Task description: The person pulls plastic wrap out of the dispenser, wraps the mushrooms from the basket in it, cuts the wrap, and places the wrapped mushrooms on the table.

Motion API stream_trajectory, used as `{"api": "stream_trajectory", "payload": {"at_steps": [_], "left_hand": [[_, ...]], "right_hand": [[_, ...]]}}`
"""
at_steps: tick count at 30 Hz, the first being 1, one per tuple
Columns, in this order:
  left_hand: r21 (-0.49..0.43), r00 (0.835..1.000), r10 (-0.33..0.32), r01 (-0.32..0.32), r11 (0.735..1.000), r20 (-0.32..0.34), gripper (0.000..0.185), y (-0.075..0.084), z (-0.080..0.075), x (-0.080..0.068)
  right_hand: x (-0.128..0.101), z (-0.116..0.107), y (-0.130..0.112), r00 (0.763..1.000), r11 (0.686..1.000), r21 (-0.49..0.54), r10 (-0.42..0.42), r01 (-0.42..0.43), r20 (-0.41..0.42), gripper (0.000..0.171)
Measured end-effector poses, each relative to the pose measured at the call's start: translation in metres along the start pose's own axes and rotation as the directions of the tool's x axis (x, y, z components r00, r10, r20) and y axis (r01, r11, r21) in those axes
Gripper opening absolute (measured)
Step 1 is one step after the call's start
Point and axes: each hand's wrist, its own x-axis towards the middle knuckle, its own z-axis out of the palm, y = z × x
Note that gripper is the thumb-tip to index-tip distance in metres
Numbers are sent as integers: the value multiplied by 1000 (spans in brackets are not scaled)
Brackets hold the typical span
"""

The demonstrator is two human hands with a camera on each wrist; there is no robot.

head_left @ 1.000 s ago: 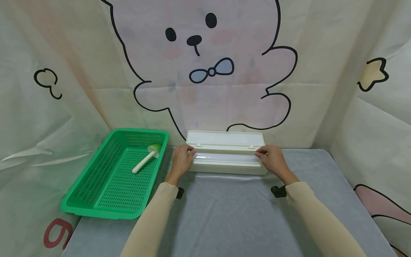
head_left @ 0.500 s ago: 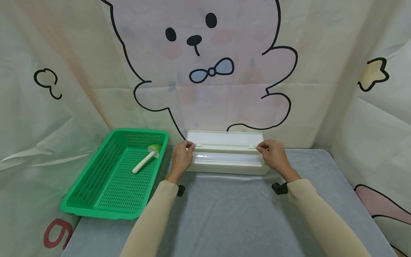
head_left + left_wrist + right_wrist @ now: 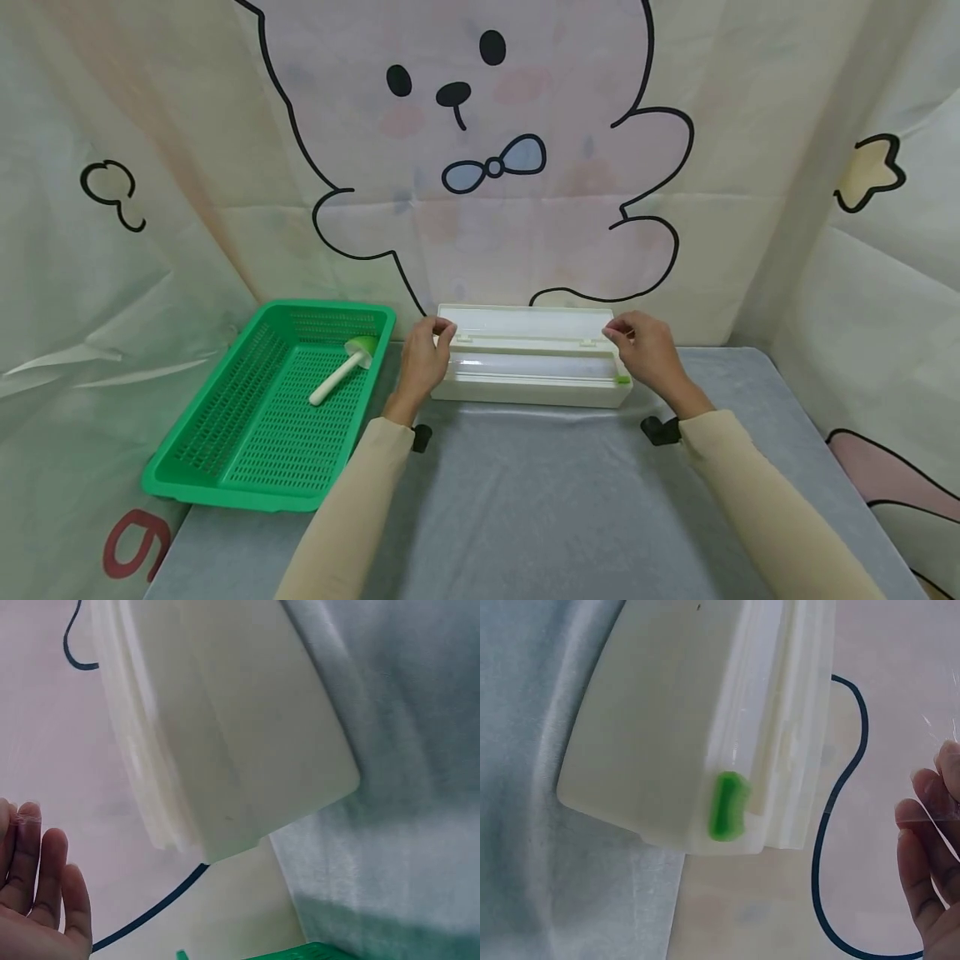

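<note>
One left hand (image 3: 422,362), one right hand (image 3: 651,354), fingertips pinching clear film (image 3: 928,720) above the ends of a box (image 3: 528,393) at the table's (image 3: 525,500) far edge. Broad room toward near edge and far right corner; tighter left, where a basket (image 3: 232,502) lines the left edge. Box long, white, lid (image 3: 525,318) raised, green slider (image 3: 623,380) at right end. Film glinting; box smooth; basket green, slotted; table grey, soft-looking.

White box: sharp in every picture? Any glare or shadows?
Head view: white box fairly crisp, pale glare on its roll, soft shadows on the gray cloth; left wrist view: its edges look soft; right wrist view: its green tab is blurred.
</note>
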Motion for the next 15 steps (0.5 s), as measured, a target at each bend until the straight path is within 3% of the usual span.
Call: {"api": "stream_trajectory", "payload": {"at_steps": [9,15], "left_hand": [[-96,1000,24,-23,995,9,18,9,-7,-1],[-113,998,66,-67,991,-16,17,16,-12,-3]], "right_hand": [[0,-9,-9,998,1000,6,-28,29,-47,9],[-2,-14,-16,997,999,15,-32,33,-73,9]]}}
